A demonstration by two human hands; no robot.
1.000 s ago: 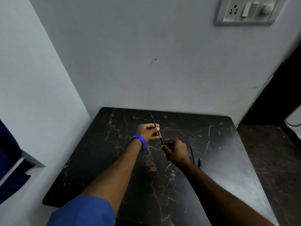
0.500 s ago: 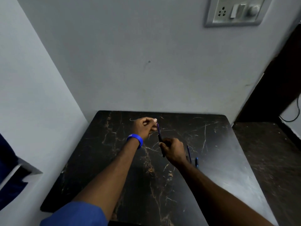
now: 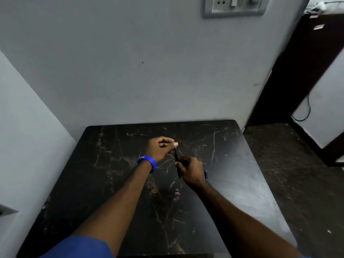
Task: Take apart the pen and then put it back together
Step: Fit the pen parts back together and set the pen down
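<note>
Over the black marble table's (image 3: 111, 183) middle, right hand (image 3: 191, 172) clamps the slim dark pen barrel (image 3: 176, 161) steady; left hand (image 3: 160, 148) pinches its far tip, likely seating the refill.

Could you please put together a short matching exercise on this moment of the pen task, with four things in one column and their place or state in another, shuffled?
Things:
1. left hand
2. right hand
3. blue wristband
4. small blue pen part

Places or states:
A. lies on the dark marble table, just behind the right hand
B. grips the lower part of the pen barrel
C. sits around the left wrist
D. pinches the upper end of the pen barrel

Pairs: 1-D, 2-B, 3-C, 4-A
</note>
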